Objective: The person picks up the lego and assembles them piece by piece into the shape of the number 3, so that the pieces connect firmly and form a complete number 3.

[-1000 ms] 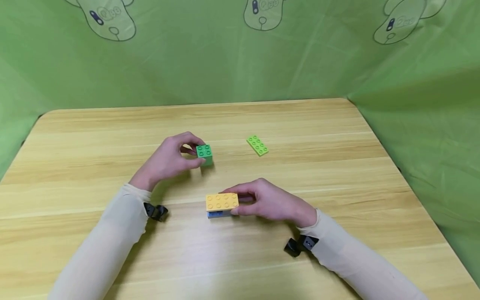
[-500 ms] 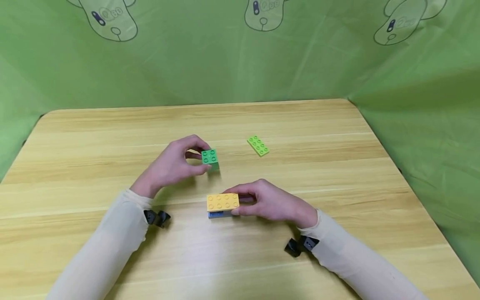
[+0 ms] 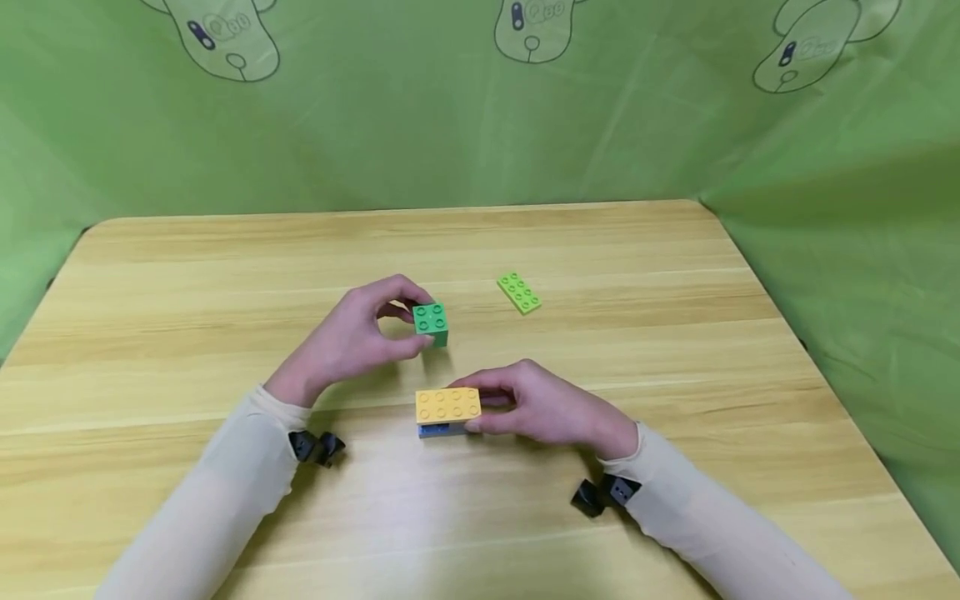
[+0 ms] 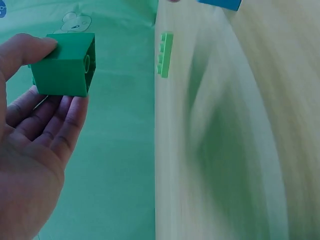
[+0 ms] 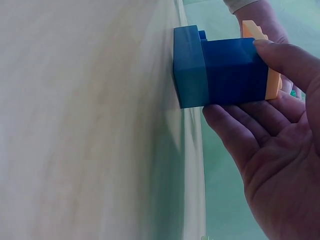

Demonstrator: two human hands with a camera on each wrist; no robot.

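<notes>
My left hand point(image 3: 360, 329) pinches a green two-by-two toy brick point(image 3: 431, 321) between thumb and fingers. The left wrist view shows this brick off the tabletop, its hollow underside turned toward the wood. Nearer the front, my right hand point(image 3: 547, 408) holds a small stack of bricks by its right end. On top of the stack lies a yellow-orange plate point(image 3: 448, 405) with two rows of studs. Beneath it are a dark blue brick point(image 5: 235, 70) and a longer, lighter blue brick point(image 5: 190, 67) at the bottom. Whether the stack touches the table cannot be told.
A flat lime-green plate point(image 3: 519, 293) with studs lies on the wooden table point(image 3: 637, 333), beyond both hands. A green curtain point(image 3: 375, 125) hangs behind the table and along its sides. Small black devices point(image 3: 318, 448) are strapped at the sleeves.
My left hand has carried the green brick to the right and slightly nearer the stack. The right hand and its stack have stayed nearly in place.
</notes>
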